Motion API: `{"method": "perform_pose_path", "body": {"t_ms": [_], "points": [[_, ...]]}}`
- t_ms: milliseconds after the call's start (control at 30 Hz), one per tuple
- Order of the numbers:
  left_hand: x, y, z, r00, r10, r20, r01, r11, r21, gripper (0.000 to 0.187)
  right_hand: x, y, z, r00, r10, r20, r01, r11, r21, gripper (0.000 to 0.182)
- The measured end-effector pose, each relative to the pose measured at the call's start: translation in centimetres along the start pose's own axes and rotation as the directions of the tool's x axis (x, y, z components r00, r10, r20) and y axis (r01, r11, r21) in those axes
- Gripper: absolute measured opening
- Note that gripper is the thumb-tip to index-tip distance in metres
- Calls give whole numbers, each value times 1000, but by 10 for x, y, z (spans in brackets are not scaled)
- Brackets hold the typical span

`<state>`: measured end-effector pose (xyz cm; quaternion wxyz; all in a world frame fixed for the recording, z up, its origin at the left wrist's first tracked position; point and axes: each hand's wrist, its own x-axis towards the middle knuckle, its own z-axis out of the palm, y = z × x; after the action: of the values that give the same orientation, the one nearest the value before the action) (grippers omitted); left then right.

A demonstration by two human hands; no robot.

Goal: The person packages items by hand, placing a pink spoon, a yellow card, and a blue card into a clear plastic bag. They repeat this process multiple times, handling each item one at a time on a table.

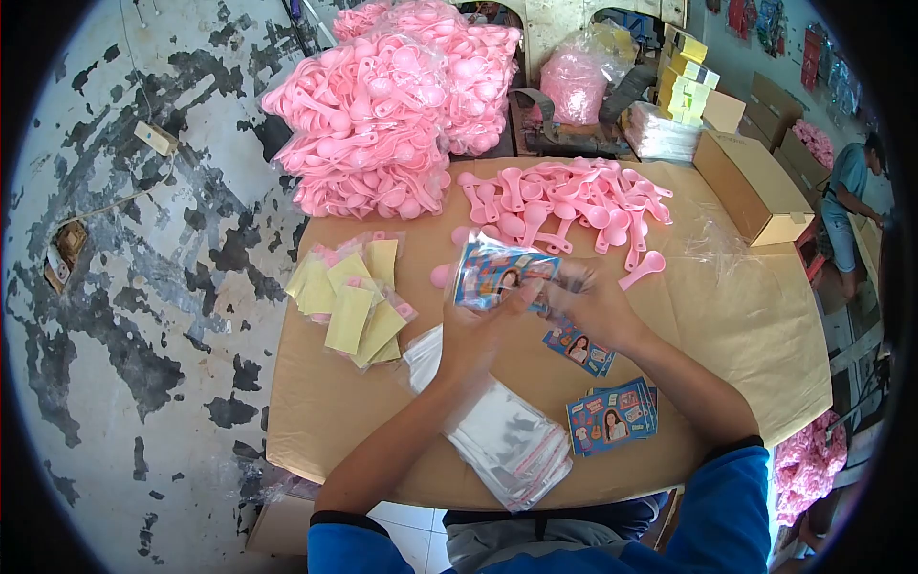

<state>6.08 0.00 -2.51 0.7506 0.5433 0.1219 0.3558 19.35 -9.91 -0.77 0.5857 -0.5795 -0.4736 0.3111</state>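
Printed card (497,273), blue with a portrait and small pictures, sits inside a clear plastic sleeve, held above table (765,335) centre. Left hand (478,330) grips its lower edge, thumb on top, fingers curled beneath. Right hand (593,306) closed on the sleeve's right edge; exact finger positions blurred. Loose card (579,349) lies just below right hand. Card stack (612,416) near right forearm. Pile of empty clear bags (507,440) under left forearm. Finished packets with yellow backing (354,301) to the left. Loose pink spoons (574,206) behind the hands; bagged pink spoons (382,115) at far left corner. Cardboard box (751,187) far right.
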Motion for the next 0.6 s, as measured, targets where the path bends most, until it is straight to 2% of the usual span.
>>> {"method": "perform_pose_path", "body": {"t_ms": [67,100,167,200,267,300,367,400,433,500,533,600], "points": [[4,5,2,999,8,-54,-16,989,-147,44,-2,-6,0,996,85,-2,-85,995,-49,25],[6,10,1,1000,-25,-10,22,975,-223,48,-2,-11,0,992,127,-3,-126,989,-73,25],[9,22,-5,993,-83,86,109,925,-365,58,-1,-20,3,993,110,34,-111,993,34,25],[9,22,-6,988,-130,81,151,914,-376,59,-1,-22,4,994,100,51,-104,991,85,25],[5,21,-7,972,-225,70,234,887,-397,63,-1,-14,0,993,111,41,-114,991,72,26],[1,18,-6,985,-116,124,146,953,-267,63,0,-9,-1,992,118,36,-120,990,67,27],[-6,10,-5,959,71,274,-69,997,-16,63,0,4,0,997,-25,68,18,995,99,28],[-8,14,-4,947,46,318,-74,994,78,60,0,5,-2,991,-49,125,42,997,57,27],[-8,12,-3,961,52,273,-57,998,11,57,-1,6,-4,981,-72,182,70,997,19,26],[-7,4,-3,982,48,184,-25,992,-126,52,2,-3,-20,931,10,365,57,983,-173,25],[-7,0,-9,991,-54,119,78,975,-207,45,4,-7,-32,928,-9,374,140,935,-325,23],[6,2,-18,999,-17,41,28,955,-294,36,7,-16,-62,912,-32,408,292,751,-593,22]]}}
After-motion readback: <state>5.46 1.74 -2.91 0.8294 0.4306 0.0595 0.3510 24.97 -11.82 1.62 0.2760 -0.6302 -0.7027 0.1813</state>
